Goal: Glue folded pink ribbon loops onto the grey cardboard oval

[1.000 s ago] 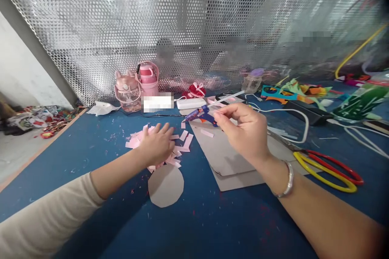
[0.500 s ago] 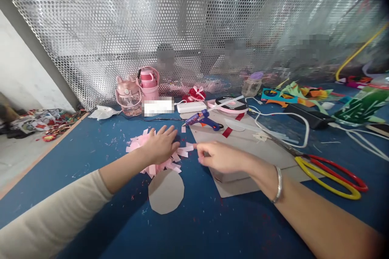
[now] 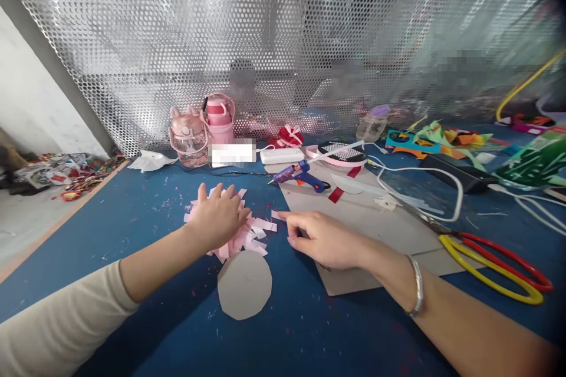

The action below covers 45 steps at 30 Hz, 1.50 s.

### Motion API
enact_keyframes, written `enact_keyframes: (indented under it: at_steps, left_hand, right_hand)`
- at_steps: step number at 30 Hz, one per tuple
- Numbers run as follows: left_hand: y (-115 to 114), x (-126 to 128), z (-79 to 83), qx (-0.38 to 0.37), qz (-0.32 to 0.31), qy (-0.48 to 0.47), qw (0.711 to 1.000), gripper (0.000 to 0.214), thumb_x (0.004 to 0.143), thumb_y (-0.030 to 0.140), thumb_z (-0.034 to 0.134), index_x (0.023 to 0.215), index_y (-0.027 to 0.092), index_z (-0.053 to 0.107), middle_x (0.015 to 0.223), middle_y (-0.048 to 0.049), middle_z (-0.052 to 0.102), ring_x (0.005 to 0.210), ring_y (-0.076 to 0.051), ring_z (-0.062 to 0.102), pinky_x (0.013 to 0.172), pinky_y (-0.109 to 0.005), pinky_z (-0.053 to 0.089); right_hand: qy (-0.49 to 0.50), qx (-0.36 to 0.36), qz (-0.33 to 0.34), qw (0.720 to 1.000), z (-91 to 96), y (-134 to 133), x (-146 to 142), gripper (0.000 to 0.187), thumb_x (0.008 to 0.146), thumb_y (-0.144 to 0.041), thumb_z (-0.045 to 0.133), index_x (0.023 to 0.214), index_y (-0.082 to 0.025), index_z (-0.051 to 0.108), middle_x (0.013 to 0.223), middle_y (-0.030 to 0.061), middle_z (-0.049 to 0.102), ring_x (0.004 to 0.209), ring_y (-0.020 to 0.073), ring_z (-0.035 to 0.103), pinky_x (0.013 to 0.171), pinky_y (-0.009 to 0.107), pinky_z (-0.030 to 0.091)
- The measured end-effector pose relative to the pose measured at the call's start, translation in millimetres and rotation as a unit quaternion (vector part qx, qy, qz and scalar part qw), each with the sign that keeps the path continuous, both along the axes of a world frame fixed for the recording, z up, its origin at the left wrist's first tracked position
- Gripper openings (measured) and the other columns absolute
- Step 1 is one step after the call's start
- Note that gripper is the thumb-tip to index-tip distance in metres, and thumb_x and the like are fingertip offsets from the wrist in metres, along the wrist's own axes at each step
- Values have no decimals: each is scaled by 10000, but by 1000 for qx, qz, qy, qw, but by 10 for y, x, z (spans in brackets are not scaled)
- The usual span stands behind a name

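My left hand (image 3: 216, 218) lies palm down on a heap of pink paper strips (image 3: 241, 238), fingers spread and slightly bent; it hides much of the heap. Out to the right, my right hand (image 3: 325, 237) has its index finger stretched onto a small loose pink strip (image 3: 275, 214). The thumb is apart from that finger, and the other fingers are partly hidden. Just in front of the heap, a round grey cardboard disc (image 3: 244, 285) lies flat on the blue table (image 3: 177, 318).
Beyond my right hand are a blue glue gun (image 3: 298, 175) and a grey cardboard sheet (image 3: 371, 230). Scissors (image 3: 490, 265) with red and yellow handles lie at right. Pink bottles (image 3: 190, 135), a white power strip (image 3: 282, 156) and cables stand before a perforated metal screen (image 3: 283, 29).
My left hand has shifted left over the heap, away from the right hand, showing more strips on its right side. My right index finger stays at the small strip. The view has shifted slightly.
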State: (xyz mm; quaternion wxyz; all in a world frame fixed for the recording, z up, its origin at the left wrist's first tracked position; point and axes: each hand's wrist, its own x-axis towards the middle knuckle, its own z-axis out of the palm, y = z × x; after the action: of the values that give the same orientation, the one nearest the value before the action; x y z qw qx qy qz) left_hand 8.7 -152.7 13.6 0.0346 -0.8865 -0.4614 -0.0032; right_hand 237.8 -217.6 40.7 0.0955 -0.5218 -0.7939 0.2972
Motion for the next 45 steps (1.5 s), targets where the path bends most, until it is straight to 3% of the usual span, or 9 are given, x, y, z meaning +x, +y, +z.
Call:
enact_keyframes:
  at_steps: [5,12,15,18,21,26,33,38,45]
  left_hand:
    - [-116,-75,-40,-93,-124,11,988,472,1008,478,323,1474,417,367,1624,36,284,1494,-264,243,1145,-552,287]
    - [3,-483,-95,-48,13,-24,998,499,1023,334,259,1472,194,425,1596,-191,302,1455,-424,268,1031,-700,317]
    - [-62,-514,-45,-25,22,-56,998,490,1026,354,283,1465,201,438,1611,-185,263,1472,-445,197,1058,-737,233]
    - [-132,-297,46,-35,-57,-77,995,362,1010,351,398,1309,309,598,1569,-57,388,1467,-340,265,1156,-619,190]
    - [-76,79,105,-60,-78,-91,991,296,1013,323,434,1066,227,709,1231,-84,659,1220,-255,558,1064,-480,404]
    - [165,540,34,-109,-29,-89,990,299,948,363,593,1170,165,621,1187,-95,642,1018,-225,645,872,-434,549]
    - [131,649,-57,-127,-31,-88,988,270,958,331,582,1164,163,624,1166,-87,650,980,-213,656,843,-410,564]
    - [125,353,119,-54,18,-90,994,257,956,323,583,1155,167,630,1194,-94,643,1036,-224,639,894,-441,542]
    - [-63,-237,228,2,54,-84,995,266,967,281,536,1184,180,654,1211,-130,659,1124,-261,622,965,-457,506]
  right_hand:
    - [-16,-24,11,1000,49,-42,-35,202,861,-173,485,665,-201,443,1431,93,553,1299,267,532,783,300,447]
    - [1,-62,19,998,102,-83,-170,171,835,-170,529,682,-215,468,1382,107,592,1469,277,308,968,364,433]
    - [47,-65,-30,996,109,-41,-111,169,814,-200,578,659,-206,512,1378,127,590,1459,318,318,1020,427,405]
    - [85,-46,-87,992,112,32,-38,161,792,-226,592,652,-196,518,1397,151,562,1402,344,402,1056,482,374]
    - [126,-26,-109,986,108,98,25,170,815,-301,560,697,-203,485,1299,154,620,1284,295,535,999,446,443]
    - [186,3,-119,975,61,135,120,222,803,-393,560,738,-201,470,1188,137,666,1055,235,648,920,401,487]
    - [221,22,-101,970,-26,133,126,210,816,-365,583,745,-196,481,1135,121,670,1015,218,642,886,378,484]
    - [215,-7,-51,975,10,64,88,173,839,-295,569,731,-188,487,1125,125,662,1006,211,642,862,365,487]
    - [117,-72,156,978,80,-293,-171,139,758,-104,622,655,-172,559,1168,37,719,1009,183,677,869,279,476]
